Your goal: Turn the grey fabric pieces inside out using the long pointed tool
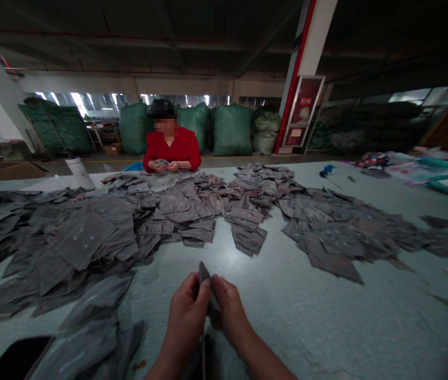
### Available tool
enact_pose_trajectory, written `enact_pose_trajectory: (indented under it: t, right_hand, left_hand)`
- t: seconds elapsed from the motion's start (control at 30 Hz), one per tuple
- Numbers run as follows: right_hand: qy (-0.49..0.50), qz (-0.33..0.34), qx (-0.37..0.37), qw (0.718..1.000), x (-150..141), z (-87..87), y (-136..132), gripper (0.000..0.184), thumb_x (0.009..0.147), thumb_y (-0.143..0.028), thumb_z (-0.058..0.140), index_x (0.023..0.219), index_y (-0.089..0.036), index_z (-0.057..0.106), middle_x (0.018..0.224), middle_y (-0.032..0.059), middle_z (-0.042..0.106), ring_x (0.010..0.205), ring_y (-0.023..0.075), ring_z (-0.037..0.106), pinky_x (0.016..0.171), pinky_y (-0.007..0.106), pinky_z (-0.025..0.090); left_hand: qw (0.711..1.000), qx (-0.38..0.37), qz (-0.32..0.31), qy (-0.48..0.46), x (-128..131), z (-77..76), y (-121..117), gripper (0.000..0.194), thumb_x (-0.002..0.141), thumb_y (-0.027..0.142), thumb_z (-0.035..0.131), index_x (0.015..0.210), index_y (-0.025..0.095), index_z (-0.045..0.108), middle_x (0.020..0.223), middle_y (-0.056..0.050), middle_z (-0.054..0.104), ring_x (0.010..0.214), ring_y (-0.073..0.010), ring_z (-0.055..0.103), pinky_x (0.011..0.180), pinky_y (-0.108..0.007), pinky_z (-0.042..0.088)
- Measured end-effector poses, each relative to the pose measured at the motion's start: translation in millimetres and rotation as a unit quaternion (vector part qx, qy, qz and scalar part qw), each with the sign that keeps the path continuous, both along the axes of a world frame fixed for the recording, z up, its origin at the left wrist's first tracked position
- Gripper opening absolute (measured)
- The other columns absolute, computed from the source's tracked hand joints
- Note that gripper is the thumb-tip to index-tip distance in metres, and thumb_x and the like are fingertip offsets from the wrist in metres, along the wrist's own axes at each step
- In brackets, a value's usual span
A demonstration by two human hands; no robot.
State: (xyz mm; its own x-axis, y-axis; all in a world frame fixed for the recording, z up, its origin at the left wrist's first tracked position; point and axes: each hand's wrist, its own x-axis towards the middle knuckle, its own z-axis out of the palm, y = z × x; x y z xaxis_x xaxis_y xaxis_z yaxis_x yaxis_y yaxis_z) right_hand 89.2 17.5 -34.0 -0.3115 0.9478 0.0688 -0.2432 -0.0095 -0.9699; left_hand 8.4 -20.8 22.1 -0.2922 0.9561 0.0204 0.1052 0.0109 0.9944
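Between my two hands, above the near edge of the table, is a grey fabric piece (205, 272), folded and seen edge-on. My left hand (187, 306) is closed on it, the thumb pressed along its side. From the other side my right hand (230, 306) grips the same piece with bent fingers. Its lower part is partly hidden between my palms. Left of my hands lie loose grey fabric pieces (93, 338) like it. A large heap of grey fabric pieces (89, 232) spreads beyond them.
Another grey heap (335, 227) covers the right side of the table (248, 295). A dark phone (20, 359) lies at the near left. A white bottle (80, 173) stands at the far left. Opposite sits a person in red (184, 148), handling a small grey piece. Green sacks (232, 129) stand behind.
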Motion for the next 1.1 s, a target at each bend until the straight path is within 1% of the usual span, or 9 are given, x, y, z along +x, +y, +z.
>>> enact_pose_trajectory:
  t: [0.13,0.23,0.3,0.37,0.47,0.57,0.83,0.97,1.1]
  right_hand:
    - [-0.032,0.119,0.005,0.992,4.7,12.5,6.8,0.052,0.073,-0.063,0.04,0.063,-0.014,0.053,0.052,-0.0017,0.044,0.045,0.0095,0.04,0.043,0.021,0.035]
    - [-0.108,0.094,0.064,0.988,21.8,32.6,33.0,0.04,0.069,-0.053,0.055,0.067,-0.014,0.06,0.062,0.0015,0.054,0.059,0.0134,0.049,0.055,0.024,0.04]
    - [-0.106,0.057,0.107,0.987,26.9,45.6,46.9,0.034,0.073,-0.047,0.053,0.082,-0.016,0.063,0.077,0.0034,0.059,0.074,0.0157,0.053,0.069,0.026,0.041]
    - [-0.095,0.072,0.132,0.984,23.4,53.0,50.4,0.036,0.078,-0.047,0.045,0.085,-0.016,0.061,0.075,0.0024,0.059,0.073,0.0146,0.052,0.069,0.025,0.04]
    - [-0.092,0.081,0.143,0.982,9.6,49.5,35.8,0.043,0.082,-0.05,0.037,0.063,-0.015,0.053,0.056,-0.0023,0.046,0.055,0.0107,0.044,0.053,0.02,0.035]
    - [-0.072,0.01,0.118,0.99,-0.7,37.6,12.5,0.042,0.083,-0.05,0.035,0.057,-0.017,0.043,0.053,-0.0043,0.037,0.051,0.0095,0.037,0.048,0.02,0.031]
    - [-0.045,-0.071,0.103,0.991,-16.7,26.2,-8.1,0.038,0.086,-0.048,0.031,0.067,-0.018,0.045,0.061,-0.0007,0.048,0.058,0.0121,0.045,0.053,0.022,0.037]
    - [-0.087,-0.054,0.124,0.987,-12.7,32.8,3.0,0.037,0.085,-0.046,0.034,0.066,-0.017,0.048,0.062,-0.0002,0.05,0.06,0.0125,0.046,0.057,0.023,0.037]
    - [-0.058,-0.048,0.092,0.993,-4.8,38.6,5.9,0.038,0.082,-0.049,0.039,0.059,-0.018,0.044,0.055,-0.0026,0.043,0.055,0.0116,0.041,0.051,0.022,0.035]
  left_hand:
    - [1.0,0.006,0.004,0.02,0.7,4.8,-2.7,0.022,0.076,0.037,0.049,0.071,0.016,0.055,0.059,0.003,0.052,0.053,-0.0102,0.047,0.047,-0.02,0.037]
    - [0.998,0.012,0.009,0.055,0.4,8.9,2.7,0.021,0.075,0.035,0.049,0.068,0.016,0.054,0.055,0.004,0.049,0.05,-0.0097,0.044,0.047,-0.02,0.035]
    - [0.997,0.013,0.001,0.074,-2.0,10.3,6.8,0.019,0.075,0.032,0.05,0.066,0.016,0.053,0.054,0.004,0.048,0.051,-0.0101,0.043,0.047,-0.02,0.034]
    - [0.996,0.011,-0.018,0.083,-5.2,10.1,8.3,0.019,0.075,0.032,0.049,0.065,0.016,0.052,0.055,0.004,0.047,0.051,-0.0102,0.043,0.048,-0.02,0.033]
    - [0.994,0.005,-0.036,0.108,-6.8,7.5,3.1,0.02,0.076,0.033,0.047,0.065,0.017,0.051,0.055,0.004,0.047,0.052,-0.0106,0.043,0.047,-0.02,0.032]
    - [0.99,0.003,-0.016,0.142,-2.2,5.2,-5.9,0.024,0.08,0.038,0.042,0.069,0.019,0.052,0.059,0.003,0.051,0.055,-0.0118,0.045,0.05,-0.02,0.032]
    - [0.943,-0.017,0.068,0.326,-11.8,18.4,1.9,0.03,0.075,0.046,0.046,0.058,0.021,0.05,0.051,0.002,0.051,0.051,-0.015,0.047,0.05,-0.024,0.027]
    - [0.969,0.043,0.032,0.242,-13.8,24.4,19.1,0.027,0.076,0.041,0.044,0.06,0.02,0.052,0.054,0.003,0.051,0.054,-0.0135,0.047,0.052,-0.022,0.03]
    - [0.975,0.071,0.045,0.204,-4.0,20.2,30.8,0.035,0.078,0.036,0.041,0.048,0.02,0.037,0.046,0.006,0.036,0.048,-0.0107,0.037,0.048,-0.022,0.026]
